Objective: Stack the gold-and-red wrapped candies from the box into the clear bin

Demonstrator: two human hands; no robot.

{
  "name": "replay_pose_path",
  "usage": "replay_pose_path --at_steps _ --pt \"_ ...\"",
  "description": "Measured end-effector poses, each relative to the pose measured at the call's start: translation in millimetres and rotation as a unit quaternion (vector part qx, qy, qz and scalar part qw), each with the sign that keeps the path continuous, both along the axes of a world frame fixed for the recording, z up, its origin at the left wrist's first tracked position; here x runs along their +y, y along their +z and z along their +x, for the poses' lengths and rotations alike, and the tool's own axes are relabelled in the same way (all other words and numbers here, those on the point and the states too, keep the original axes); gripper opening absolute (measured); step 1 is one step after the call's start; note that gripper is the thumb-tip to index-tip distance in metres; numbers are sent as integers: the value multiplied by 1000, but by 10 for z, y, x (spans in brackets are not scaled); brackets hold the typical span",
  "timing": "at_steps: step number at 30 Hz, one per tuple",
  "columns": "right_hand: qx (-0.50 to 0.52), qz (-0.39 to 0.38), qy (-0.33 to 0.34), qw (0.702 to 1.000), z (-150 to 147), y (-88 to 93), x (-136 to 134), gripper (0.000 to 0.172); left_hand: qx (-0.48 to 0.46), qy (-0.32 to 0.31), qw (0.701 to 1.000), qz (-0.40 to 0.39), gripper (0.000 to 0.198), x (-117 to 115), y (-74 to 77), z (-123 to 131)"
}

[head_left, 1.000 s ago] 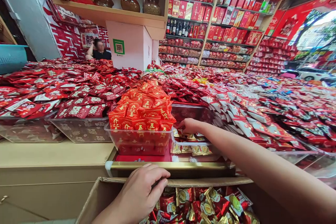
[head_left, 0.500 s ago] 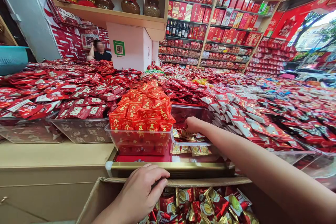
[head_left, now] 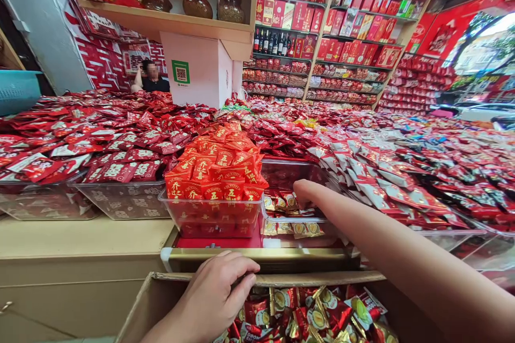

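Right hand (head_left: 308,194) reaching down into clear tub (head_left: 293,220), among gold-and-red candies (head_left: 284,201) — fingertips hidden, cannot tell whether open or gripping. Left hand (head_left: 221,286) resting over far rim of cardboard box (head_left: 317,278), fingers loosely bending — grip on rim unclear. Similar candies (head_left: 317,316) lying inside box, in front of desk (head_left: 84,236). Bright red packets (head_left: 221,171) heaping in tub just left; white-and-red packets (head_left: 378,179) piling up on right.
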State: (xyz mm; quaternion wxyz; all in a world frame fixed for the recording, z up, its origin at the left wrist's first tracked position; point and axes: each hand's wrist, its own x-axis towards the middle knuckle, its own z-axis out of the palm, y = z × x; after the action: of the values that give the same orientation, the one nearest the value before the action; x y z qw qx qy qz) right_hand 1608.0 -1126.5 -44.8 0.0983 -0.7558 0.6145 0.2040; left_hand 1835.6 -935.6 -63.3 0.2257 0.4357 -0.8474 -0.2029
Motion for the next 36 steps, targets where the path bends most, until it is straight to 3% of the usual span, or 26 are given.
replay_pose_path --at_steps 5,16,25,31,36 --pt "88 39 27 995 26 -9 67 21 -1 0 1000 -2 17 0 -2 0" --pt "103 8 44 994 28 -36 67 18 1 0 1000 -2 17 12 16 -2" --pt "28 -57 58 996 72 20 123 53 -1 2 1000 -1 17 3 4 5" --pt "-36 -73 108 991 183 -30 115 46 -3 0 1000 1 17 10 -5 7" --pt "-71 -73 111 989 179 -47 104 46 -5 1 1000 1 17 4 -1 -1"
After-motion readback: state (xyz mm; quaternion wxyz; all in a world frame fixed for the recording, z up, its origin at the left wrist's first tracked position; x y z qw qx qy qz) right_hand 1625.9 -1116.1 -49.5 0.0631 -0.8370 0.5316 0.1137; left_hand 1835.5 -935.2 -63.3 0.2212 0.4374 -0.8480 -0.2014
